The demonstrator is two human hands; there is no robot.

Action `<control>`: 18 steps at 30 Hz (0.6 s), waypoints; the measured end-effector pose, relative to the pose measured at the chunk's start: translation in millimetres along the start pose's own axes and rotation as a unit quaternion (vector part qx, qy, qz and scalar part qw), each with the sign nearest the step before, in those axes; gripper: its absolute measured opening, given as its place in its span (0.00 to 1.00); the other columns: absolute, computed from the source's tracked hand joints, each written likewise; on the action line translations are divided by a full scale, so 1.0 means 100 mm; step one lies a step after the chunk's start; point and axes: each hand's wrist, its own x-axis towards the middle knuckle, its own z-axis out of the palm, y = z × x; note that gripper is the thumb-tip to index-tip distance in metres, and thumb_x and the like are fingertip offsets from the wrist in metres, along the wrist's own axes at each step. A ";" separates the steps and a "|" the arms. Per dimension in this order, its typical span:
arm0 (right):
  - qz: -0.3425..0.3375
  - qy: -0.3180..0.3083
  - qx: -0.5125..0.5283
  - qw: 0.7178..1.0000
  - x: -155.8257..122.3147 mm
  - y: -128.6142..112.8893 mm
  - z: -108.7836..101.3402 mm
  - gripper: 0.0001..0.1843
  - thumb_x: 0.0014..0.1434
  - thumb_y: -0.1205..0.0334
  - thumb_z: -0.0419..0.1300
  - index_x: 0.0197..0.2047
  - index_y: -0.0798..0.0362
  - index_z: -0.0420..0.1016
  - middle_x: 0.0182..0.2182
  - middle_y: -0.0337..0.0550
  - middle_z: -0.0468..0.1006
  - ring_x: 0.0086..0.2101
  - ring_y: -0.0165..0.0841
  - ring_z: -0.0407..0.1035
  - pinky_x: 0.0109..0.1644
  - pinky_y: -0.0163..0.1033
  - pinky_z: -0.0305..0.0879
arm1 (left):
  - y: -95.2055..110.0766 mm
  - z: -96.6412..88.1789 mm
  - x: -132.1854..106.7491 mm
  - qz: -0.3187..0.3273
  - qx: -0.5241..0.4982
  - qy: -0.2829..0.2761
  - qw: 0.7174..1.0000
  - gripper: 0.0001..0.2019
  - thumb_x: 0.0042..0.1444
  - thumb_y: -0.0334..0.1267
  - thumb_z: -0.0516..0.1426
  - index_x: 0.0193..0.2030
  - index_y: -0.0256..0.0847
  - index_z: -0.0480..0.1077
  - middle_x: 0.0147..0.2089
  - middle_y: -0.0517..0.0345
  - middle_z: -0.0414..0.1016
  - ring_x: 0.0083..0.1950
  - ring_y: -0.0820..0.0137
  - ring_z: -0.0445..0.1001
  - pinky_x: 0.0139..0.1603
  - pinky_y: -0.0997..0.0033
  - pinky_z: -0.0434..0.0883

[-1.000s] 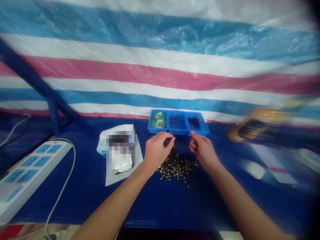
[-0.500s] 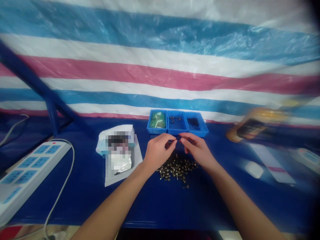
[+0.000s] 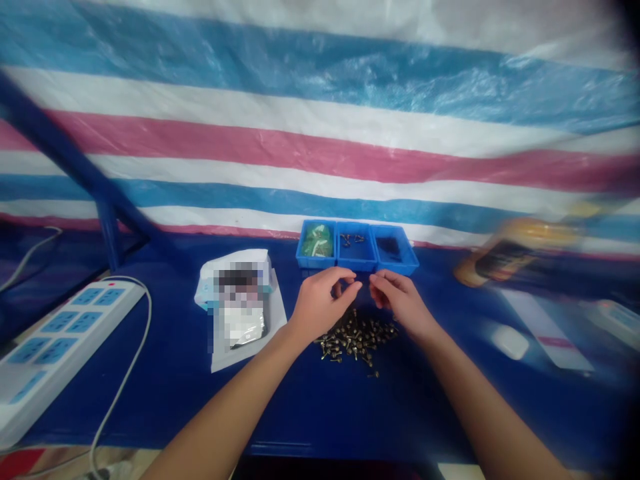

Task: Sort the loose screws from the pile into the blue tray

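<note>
Above a heap of small metal screws, my left hand is curved, its thumb and forefinger slightly apart with nothing visible between them. Facing it across a narrow gap, my right hand has its thumb and fingertips pinched together; anything in them is too small to make out. Just beyond my hands, three joined blue bins stand in a row. The left bin contains a green plastic packet. A few screws lie in the middle bin, and the right bin holds small dark pieces.
A white power strip with a trailing cable lies on the left of the blue table. Partly blurred packaging sits left of my hands. On the right are a yellowish bottle, a white rounded object and a pale strip.
My fingertips have moved apart from each other. A thin dark piece seen between them is no longer visible. My left thumb and forefinger have parted.
</note>
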 end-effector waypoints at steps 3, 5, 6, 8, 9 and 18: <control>0.020 0.090 0.046 0.995 0.05 0.04 -0.05 0.19 0.58 0.46 0.63 0.28 0.53 0.69 0.21 0.35 0.68 0.20 0.25 0.60 0.25 0.33 0.54 | 0.01 0.00 0.00 -0.006 0.005 -0.002 1.000 0.05 0.61 0.38 0.58 0.41 0.43 0.75 0.32 0.61 0.77 0.28 0.74 0.71 0.32 0.73 0.68; 0.020 0.150 0.066 0.986 0.08 0.05 -0.09 0.18 0.56 0.45 0.64 0.38 0.51 0.71 0.23 0.34 0.71 0.19 0.26 0.61 0.23 0.32 0.53 | 0.00 0.00 0.00 -0.004 0.010 -0.013 1.000 0.05 0.61 0.37 0.57 0.40 0.43 0.75 0.30 0.61 0.76 0.28 0.74 0.70 0.32 0.73 0.67; 0.020 0.167 0.065 0.984 0.09 0.06 -0.12 0.20 0.55 0.44 0.64 0.42 0.50 0.70 0.24 0.34 0.72 0.18 0.26 0.61 0.22 0.32 0.52 | 0.00 0.00 0.00 -0.004 0.012 -0.017 1.000 0.05 0.61 0.37 0.57 0.39 0.42 0.75 0.30 0.61 0.75 0.28 0.74 0.70 0.32 0.73 0.67; 0.013 0.171 0.022 0.985 0.10 0.07 -0.18 0.22 0.55 0.43 0.64 0.44 0.50 0.70 0.25 0.35 0.72 0.17 0.26 0.60 0.21 0.33 0.52 | -0.01 0.01 0.00 -0.006 0.017 -0.017 1.000 0.05 0.61 0.36 0.57 0.39 0.42 0.75 0.30 0.61 0.75 0.28 0.74 0.70 0.32 0.72 0.67; 0.004 0.164 -0.021 0.986 0.10 0.08 -0.21 0.20 0.56 0.44 0.63 0.43 0.50 0.71 0.24 0.36 0.72 0.18 0.27 0.60 0.22 0.33 0.53 | -0.01 0.01 0.00 -0.009 0.021 -0.015 1.000 0.05 0.61 0.36 0.57 0.39 0.43 0.75 0.30 0.61 0.75 0.29 0.73 0.70 0.32 0.72 0.67; -0.087 0.053 -0.523 0.846 0.14 0.29 -0.36 0.09 0.60 0.56 0.61 0.40 0.45 0.83 0.38 0.46 0.79 0.38 0.42 0.71 0.40 0.43 0.62 | -0.05 0.01 0.01 -0.017 0.041 -0.010 0.999 0.05 0.61 0.35 0.56 0.40 0.44 0.75 0.33 0.61 0.76 0.30 0.73 0.71 0.33 0.72 0.67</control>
